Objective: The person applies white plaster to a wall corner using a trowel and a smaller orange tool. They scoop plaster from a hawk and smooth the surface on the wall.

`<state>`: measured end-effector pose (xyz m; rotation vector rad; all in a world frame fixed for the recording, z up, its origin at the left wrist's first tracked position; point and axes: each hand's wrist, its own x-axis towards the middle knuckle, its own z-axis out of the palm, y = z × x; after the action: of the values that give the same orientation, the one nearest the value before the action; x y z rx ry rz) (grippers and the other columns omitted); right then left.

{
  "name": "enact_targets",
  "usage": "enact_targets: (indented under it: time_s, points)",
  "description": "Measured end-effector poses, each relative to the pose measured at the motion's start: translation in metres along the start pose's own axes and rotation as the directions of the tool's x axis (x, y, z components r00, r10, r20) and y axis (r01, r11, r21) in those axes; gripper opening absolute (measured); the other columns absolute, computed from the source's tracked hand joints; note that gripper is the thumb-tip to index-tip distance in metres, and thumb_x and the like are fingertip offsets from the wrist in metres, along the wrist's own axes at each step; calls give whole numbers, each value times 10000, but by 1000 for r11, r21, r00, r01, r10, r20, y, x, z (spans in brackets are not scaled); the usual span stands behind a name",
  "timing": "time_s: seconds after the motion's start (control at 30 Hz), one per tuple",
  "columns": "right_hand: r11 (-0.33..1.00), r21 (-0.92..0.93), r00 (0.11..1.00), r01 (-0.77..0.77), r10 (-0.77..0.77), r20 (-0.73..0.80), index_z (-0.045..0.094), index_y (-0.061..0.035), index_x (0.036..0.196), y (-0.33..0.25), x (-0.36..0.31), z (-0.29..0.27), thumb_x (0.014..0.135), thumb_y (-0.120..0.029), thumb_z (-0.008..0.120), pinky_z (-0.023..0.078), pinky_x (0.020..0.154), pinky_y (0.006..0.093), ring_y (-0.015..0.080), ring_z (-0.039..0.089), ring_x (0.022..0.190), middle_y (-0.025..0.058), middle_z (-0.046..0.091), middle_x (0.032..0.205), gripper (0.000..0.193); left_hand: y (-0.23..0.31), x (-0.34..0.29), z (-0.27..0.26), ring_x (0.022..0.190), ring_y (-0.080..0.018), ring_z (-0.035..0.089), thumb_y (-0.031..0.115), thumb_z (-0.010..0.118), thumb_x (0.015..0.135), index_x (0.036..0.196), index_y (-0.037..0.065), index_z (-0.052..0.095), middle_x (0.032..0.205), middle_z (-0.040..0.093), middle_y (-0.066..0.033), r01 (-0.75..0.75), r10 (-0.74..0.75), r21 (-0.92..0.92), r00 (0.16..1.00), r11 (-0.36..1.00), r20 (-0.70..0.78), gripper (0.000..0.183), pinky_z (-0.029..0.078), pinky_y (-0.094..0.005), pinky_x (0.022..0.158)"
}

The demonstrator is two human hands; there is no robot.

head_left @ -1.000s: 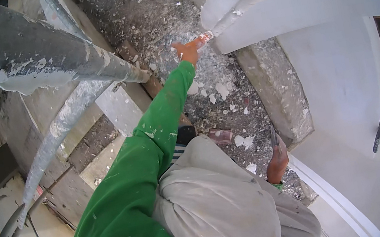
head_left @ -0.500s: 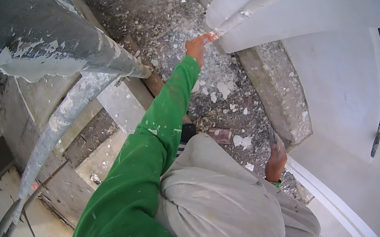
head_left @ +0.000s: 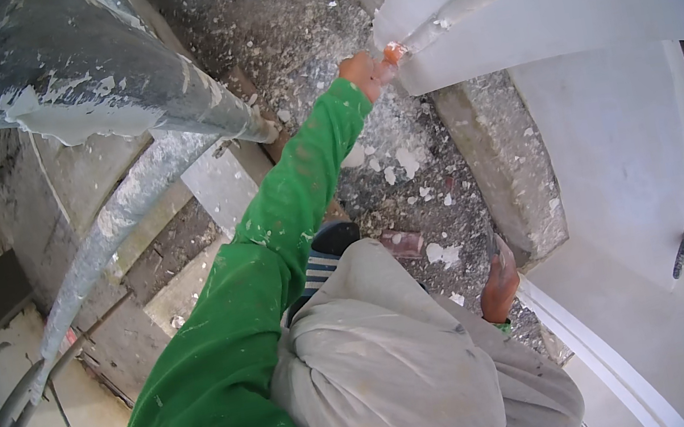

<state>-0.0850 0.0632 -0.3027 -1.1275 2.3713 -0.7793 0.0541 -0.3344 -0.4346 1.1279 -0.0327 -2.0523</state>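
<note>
My left arm, in a plaster-spotted green sleeve, stretches far forward. My left hand (head_left: 364, 74) is at the near lower edge of the smooth white wall (head_left: 509, 23), its fingers curled and smeared with white. An orange fingertip-like spot shows against the wall edge; whether anything is pinched there is too small to tell. Lower right, my right hand (head_left: 499, 285) is closed beside my knee, close to the low concrete ledge (head_left: 508, 167). A thin greyish shape rises from its fingers, too unclear to name. My legs in grey trousers (head_left: 386, 369) fill the lower middle.
A thick grey pipe (head_left: 91, 65) caked with plaster and a thinner pipe (head_left: 115, 206) cross the left side. Rough ground strewn with white flakes (head_left: 408, 162) runs ahead. A reddish block (head_left: 402, 244) lies by my striped sandal (head_left: 320, 262). A white strip (head_left: 586, 345) edges the right.
My left hand has turned at the wall edge, its wrist now slightly higher and further right. My right hand stays about where it was. The view has shifted slightly.
</note>
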Motion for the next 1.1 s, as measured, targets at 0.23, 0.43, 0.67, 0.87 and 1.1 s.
enact_targets:
  time_s: [0.23, 0.43, 0.67, 0.87, 1.1]
  points:
    - [1000, -7, 1000, -13, 13, 16, 550, 48, 1225, 1, 6, 0, 917, -7, 422, 410, 964, 375, 324, 563, 1126, 215, 597, 1192, 338, 8, -37, 20, 1026, -349, 583, -117, 442, 793, 985, -177, 433, 1013, 472, -216, -82, 58, 356, 995, 931, 76, 202, 532, -447, 927]
    - [999, 32, 1000, -16, 17, -19, 556, 64, 1220, 3, 11, 0, 944, -56, 435, 407, 971, 361, 286, 570, 1107, 208, 610, 1180, 324, 44, -68, 12, 1092, -337, 569, -72, 480, 831, 1121, -194, 417, 1191, 488, -278, -132, 60, 235, 954, 963, 293, 321, 510, -394, 970]
    - [999, 34, 1000, -20, 21, -11, 559, 61, 1212, 8, 7, 0, 948, -68, 437, 415, 959, 365, 294, 577, 1097, 202, 614, 1170, 318, -8, 8, -62, 929, -310, 646, -96, 569, 825, 1145, -145, 461, 1112, 563, -255, -276, 338, 428, 938, 861, -75, 342, 606, -332, 776]
    - [999, 33, 999, -40, 40, -20, 558, 55, 1212, 11, 1, -3, 925, -36, 434, 422, 949, 372, 315, 584, 1091, 211, 618, 1157, 325, -47, 29, -57, 883, -292, 655, -110, 554, 815, 1102, -142, 489, 1057, 579, -241, -236, 315, 338, 928, 911, -201, 296, 611, -305, 776]
    - [998, 46, 999, -33, 35, -29, 565, 57, 1205, 10, -1, -3, 942, -63, 440, 421, 951, 365, 293, 584, 1088, 197, 624, 1154, 315, -39, 36, -48, 922, -312, 646, -98, 488, 853, 1123, -145, 468, 1086, 554, -250, -190, 252, 274, 944, 943, -212, 275, 604, -332, 820]
